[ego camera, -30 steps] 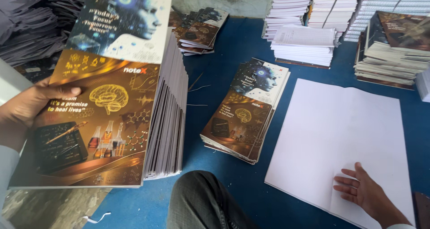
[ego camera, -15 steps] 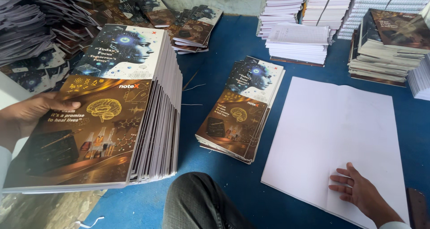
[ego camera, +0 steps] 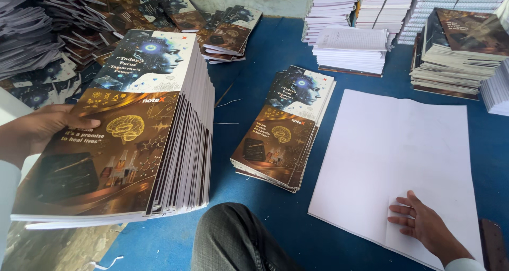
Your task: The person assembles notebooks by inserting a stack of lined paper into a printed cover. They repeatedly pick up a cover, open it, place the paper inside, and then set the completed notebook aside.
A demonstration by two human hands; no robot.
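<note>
My left hand [ego camera: 32, 133] has tipped the notebook stack [ego camera: 122, 133] lower at frame left, fingers clamped on its cover; my right hand [ego camera: 424, 226] stays spread on the white sheet [ego camera: 397, 149]

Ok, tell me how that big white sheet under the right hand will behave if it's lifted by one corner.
The white sheet looks thin and lies flat on the blue table, so it would probably droop. It seems light and likely to slide. The right hand pressing its lower part probably keeps it in place.
</note>
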